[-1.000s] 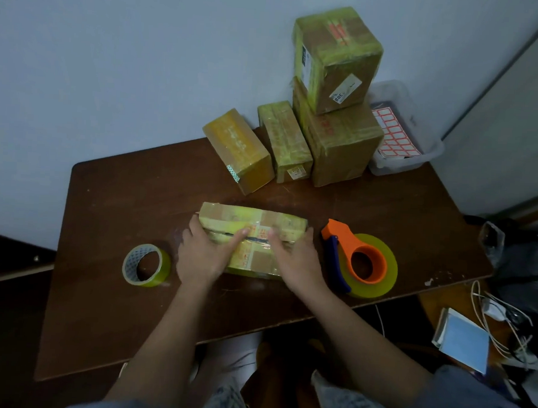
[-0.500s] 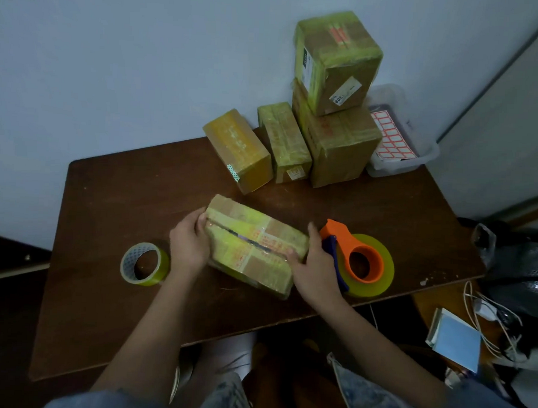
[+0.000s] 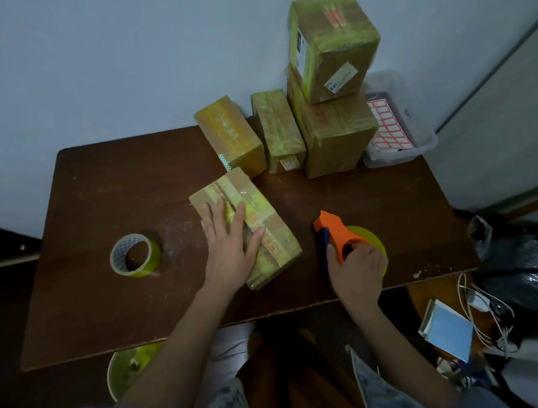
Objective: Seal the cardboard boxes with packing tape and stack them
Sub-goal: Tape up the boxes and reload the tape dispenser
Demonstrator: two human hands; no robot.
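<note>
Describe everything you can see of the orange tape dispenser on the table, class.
The tape dispenser has an orange plastic body with a pointed front end, a dark blue part along its left edge, and a roll of yellowish clear tape loaded on it. It lies flat on the brown table, right of the box under the left hand. The right hand curls its fingers round it.

orange tape dispenser (image 3: 334,235), brown table (image 3: 112,189), yellow-taped box (image 3: 254,221)
</note>
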